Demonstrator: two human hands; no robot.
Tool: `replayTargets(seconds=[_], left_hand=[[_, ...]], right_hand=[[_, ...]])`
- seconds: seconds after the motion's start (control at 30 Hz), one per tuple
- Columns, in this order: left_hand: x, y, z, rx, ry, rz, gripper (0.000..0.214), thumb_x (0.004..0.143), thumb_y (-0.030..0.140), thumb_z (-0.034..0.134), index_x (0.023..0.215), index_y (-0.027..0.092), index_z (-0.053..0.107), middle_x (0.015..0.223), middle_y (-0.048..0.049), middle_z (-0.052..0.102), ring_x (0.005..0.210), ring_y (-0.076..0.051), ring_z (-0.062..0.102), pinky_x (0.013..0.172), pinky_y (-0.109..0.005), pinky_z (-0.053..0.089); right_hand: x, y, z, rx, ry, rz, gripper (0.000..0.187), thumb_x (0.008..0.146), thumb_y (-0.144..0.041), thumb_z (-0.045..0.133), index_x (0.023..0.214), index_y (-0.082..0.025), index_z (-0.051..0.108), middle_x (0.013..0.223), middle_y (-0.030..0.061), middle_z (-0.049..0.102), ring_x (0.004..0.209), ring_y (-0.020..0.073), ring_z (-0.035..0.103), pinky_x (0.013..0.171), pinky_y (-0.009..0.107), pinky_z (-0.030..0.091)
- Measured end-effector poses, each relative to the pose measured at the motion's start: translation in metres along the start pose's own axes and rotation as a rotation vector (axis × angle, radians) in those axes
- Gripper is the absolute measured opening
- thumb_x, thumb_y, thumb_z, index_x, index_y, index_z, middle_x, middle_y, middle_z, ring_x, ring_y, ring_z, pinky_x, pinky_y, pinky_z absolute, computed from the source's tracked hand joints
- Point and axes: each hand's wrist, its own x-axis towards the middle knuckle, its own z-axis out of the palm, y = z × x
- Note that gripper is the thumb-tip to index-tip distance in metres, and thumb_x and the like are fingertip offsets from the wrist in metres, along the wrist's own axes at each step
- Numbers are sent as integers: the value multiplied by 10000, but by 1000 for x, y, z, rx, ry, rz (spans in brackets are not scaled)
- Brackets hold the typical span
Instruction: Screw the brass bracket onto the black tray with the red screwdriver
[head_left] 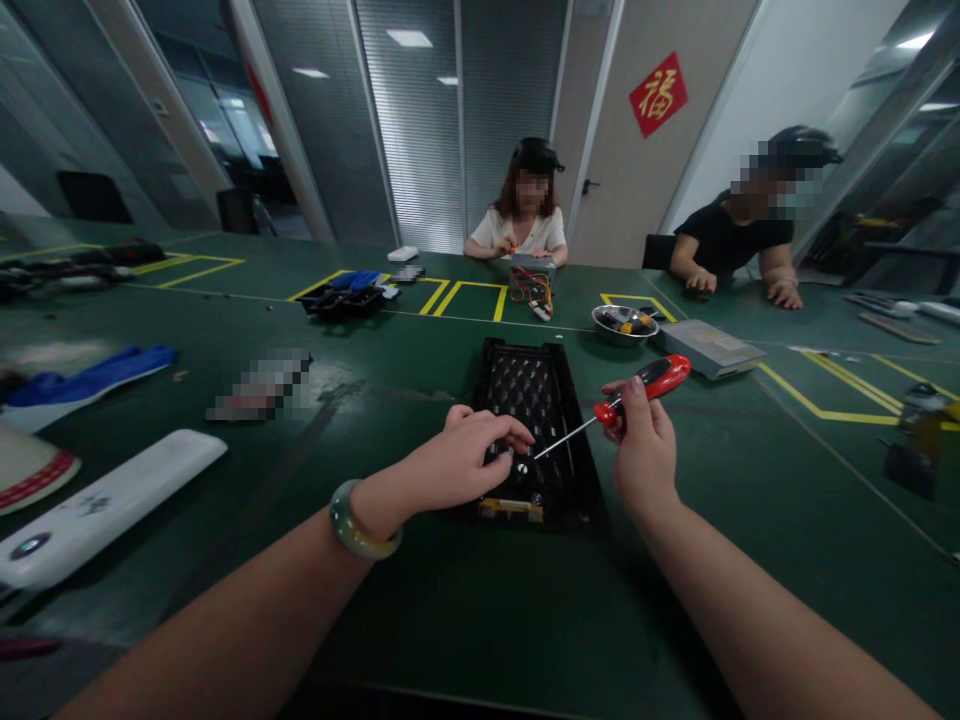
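A black perforated plastic tray-like part (534,395) lies flat on the green table (465,610) in front of me. My left hand (459,462), with a jade bangle on its wrist, rests on the part's near left side, fingers curled in a pinch on something too small to make out. My right hand (642,446) is closed around a red-and-black screwdriver (643,384). Its thin shaft slants down and left, and the tip sits just beside my left fingertips on the part.
A metal bowl (624,323) with small items and a grey flat box (708,347) lie beyond the part. A white long object (97,505) and blue pieces (90,377) lie left. Two people sit at the table's far side, one with a wired device (532,280).
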Motion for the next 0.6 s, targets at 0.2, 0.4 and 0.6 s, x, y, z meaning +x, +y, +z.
replayTargets(seconds=[0.2, 0.4, 0.6], left_hand=[[1, 0, 1, -339, -112, -34, 267, 898, 264, 606, 1158, 226, 560, 1116, -17, 713, 1068, -177, 631, 1007, -382, 365], [3, -4, 8, -691, -80, -141, 164, 915, 298, 595, 1035, 190, 567, 1005, -39, 718, 955, -166, 683, 872, -334, 500], [4, 0, 8, -532, -134, -150, 153, 921, 326, 586, 985, 202, 649, 1005, -15, 702, 967, -170, 651, 905, -338, 468]], right_hand=[[9, 5, -2, 115, 104, 99, 461, 797, -628, 648, 801, -167, 653, 554, -44, 479, 452, 78, 356, 416, 215, 248], [10, 4, -2, 147, 113, 105, 445, 801, -616, 646, 785, -171, 644, 526, -46, 487, 426, 74, 340, 412, 226, 218], [8, 2, -3, 107, 116, 56, 422, 822, -594, 639, 772, -175, 635, 570, -46, 472, 451, 78, 348, 418, 230, 217]])
